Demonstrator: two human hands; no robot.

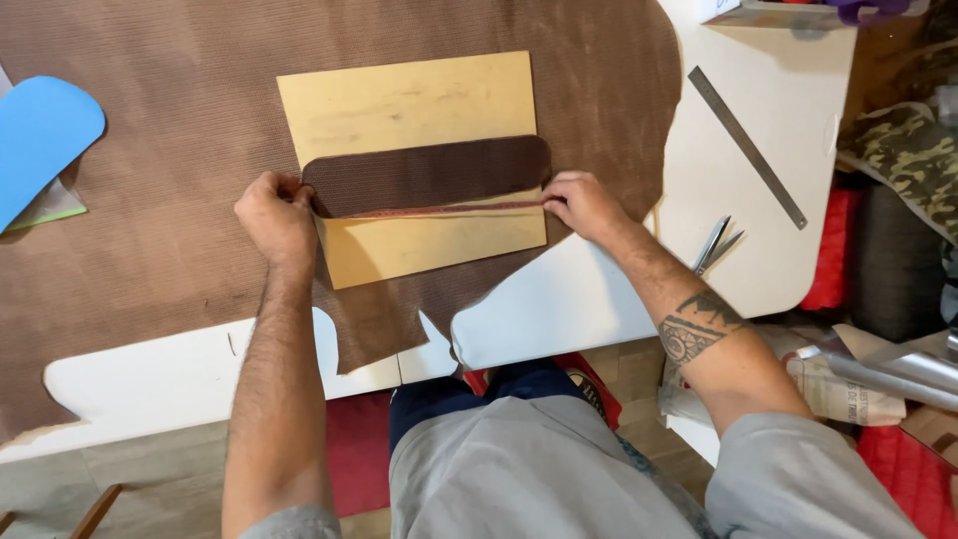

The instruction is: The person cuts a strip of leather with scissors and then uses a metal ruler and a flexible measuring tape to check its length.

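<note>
1. The white bench (589, 299) lies under both hands, with its bare edge showing below and between the forearms.
2. A large sheet of brown ribbed leather (150, 200) covers most of the bench, spreading out to the left of, above and beneath both hands.
3. A tan rectangular board (399, 100) rests on the leather between the two hands and reaches well above them.
4. A dark brown rounded leather strip (429, 172) lies across the board, spanning from one hand to the other; a thin reddish line runs along its lower edge.
5. A blue rounded card shape (40, 130) sits far to the left of the left hand.
6. A long metal ruler (746, 146) lies slanted on the bare bench, up and to the right of the right hand.
7. The left hand (274, 215) is curled, with its fingers pinching the left end of the strip.
8. The right hand (584, 205) presses its bent fingertips onto the strip's right end, at the board's edge.
9. Metal scissors (714, 245) lie just right of the right forearm.
</note>
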